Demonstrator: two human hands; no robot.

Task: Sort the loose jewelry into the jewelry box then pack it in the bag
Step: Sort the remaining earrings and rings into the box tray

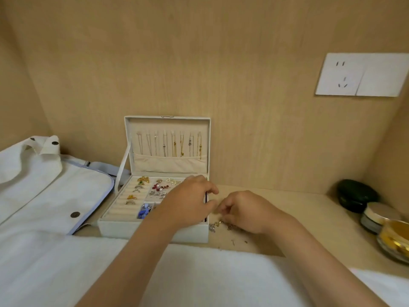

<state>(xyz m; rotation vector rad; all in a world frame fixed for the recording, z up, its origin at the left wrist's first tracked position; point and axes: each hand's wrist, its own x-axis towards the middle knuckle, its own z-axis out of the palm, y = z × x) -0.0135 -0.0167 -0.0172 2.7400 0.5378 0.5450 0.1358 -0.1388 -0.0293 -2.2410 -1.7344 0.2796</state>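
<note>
A white jewelry box (124, 228) stands open on the wooden shelf, with necklaces hung in its raised lid (168, 142) and rings, earrings and brooches in its tray. Loose jewelry (223, 227) lies on the shelf just right of the box. My left hand (188, 202) hovers over the box's right compartments, its fingers curled loosely, thumb and forefinger reaching past the right edge. My right hand (243, 213) is beside it over the loose pieces, fingertips bunched together as if pinching a small item; the item itself is hidden. A white bag (51, 191) lies flat at the left.
A dark green case (356, 196), a round cream-lidded jar (376, 216) and a glass jar with a gold lid (396, 240) stand at the right. A wall socket (363, 74) sits on the back panel. White cloth (221, 275) covers the near edge.
</note>
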